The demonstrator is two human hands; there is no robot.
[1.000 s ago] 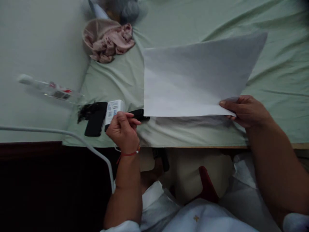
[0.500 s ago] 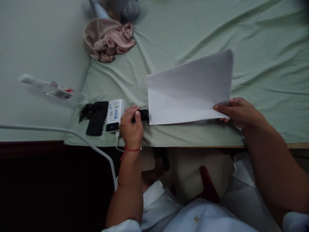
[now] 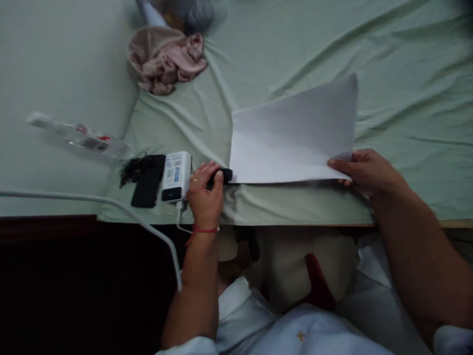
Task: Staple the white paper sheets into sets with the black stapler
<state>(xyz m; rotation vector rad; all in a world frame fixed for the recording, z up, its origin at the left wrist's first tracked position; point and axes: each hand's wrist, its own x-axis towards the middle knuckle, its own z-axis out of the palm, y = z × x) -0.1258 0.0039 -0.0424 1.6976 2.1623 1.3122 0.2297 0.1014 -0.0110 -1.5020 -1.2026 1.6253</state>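
My left hand (image 3: 206, 190) is closed around a short black tool (image 3: 226, 175) that looks like a stapler; most of it is hidden under the fingers. Its visible end meets the lower left corner of the white sheets of paper (image 3: 291, 138). At the lower right corner of those sheets, my right hand (image 3: 364, 170) pinches them, thumb on top and fingers underneath. The paper's far side is raised and slightly curved. Just left of my left hand lies a white power bank (image 3: 176, 172) with a cable plugged into it.
A black phone (image 3: 150, 185) lies beside the power bank, with a dark tangled item (image 3: 133, 170) next to it. A clear bottle (image 3: 92, 140) is by the wall. Pink cloth (image 3: 166, 64) sits farther back on the green sheet (image 3: 406, 108). A pale bent tube (image 3: 140, 222) crosses the lower left.
My left hand and the black tool have shifted slightly right, so the tool's end now reaches the paper's corner. The paper's left edge has moved slightly right and up.
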